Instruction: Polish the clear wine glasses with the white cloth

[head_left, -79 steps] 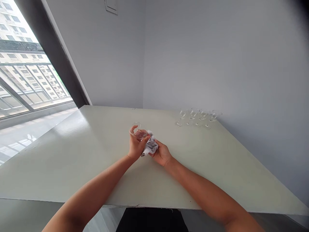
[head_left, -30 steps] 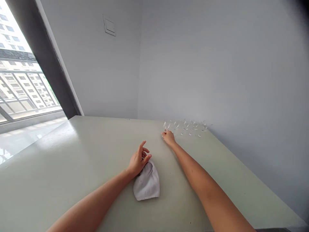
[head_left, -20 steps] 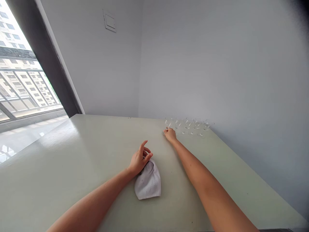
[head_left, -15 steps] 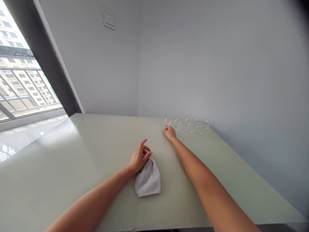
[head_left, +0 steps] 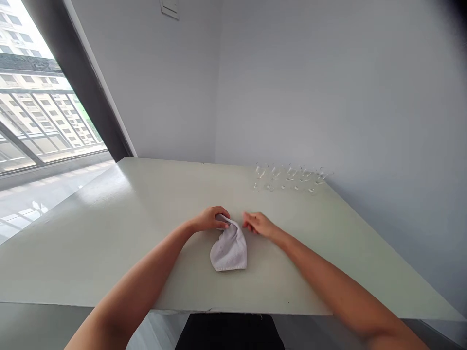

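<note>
Now the left hand (head_left: 210, 218) pinches a white towel (head_left: 229, 250); the right hand (head_left: 260, 224), seemingly empty, lies beside.

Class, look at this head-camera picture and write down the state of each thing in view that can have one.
Left hand: fingers curled over the top of the white towel, holding it.
Right hand: open, beside the towel, not touching it.
White towel: bunched, lying on the table.
Stemmed glasses: upright, standing in a row near the far edge, apparently five.
</note>
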